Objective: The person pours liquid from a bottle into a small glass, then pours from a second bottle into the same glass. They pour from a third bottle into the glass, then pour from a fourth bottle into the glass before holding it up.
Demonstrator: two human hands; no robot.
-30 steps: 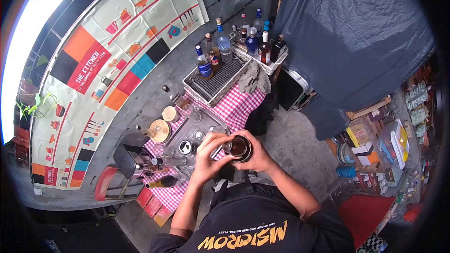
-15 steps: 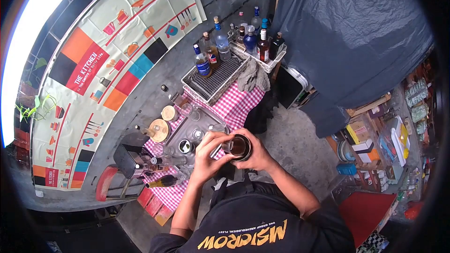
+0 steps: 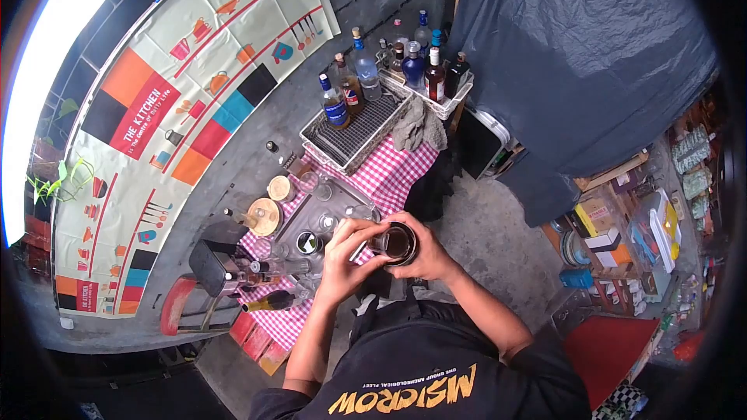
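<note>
In front of my chest, my right hand (image 3: 428,255) is wrapped round a dark, round cup (image 3: 400,244) seen from above, its inside brown. My left hand (image 3: 346,256) is closed on a small clear vessel (image 3: 378,244) that lies tilted against the cup's left rim; its exact kind is hard to make out. Just left of my hands, a glass with green leaves (image 3: 309,243) stands by a grey metal tray (image 3: 315,214) with clear glassware on it. A dark bottle with a yellowish neck (image 3: 271,301) lies near the table's front.
A checkered cloth (image 3: 391,180) covers the table. Bottles stand in a wicker tray (image 3: 352,157) and a white basket (image 3: 455,102) at the back. Round wooden lids (image 3: 265,218) sit on the left. A red-seated stool or chair (image 3: 599,350) and a cluttered shelf (image 3: 615,241) are to my right.
The small vessel at the cup's rim looks darker and slightly shifted now. Both hands hold nearly the same place and grip.
</note>
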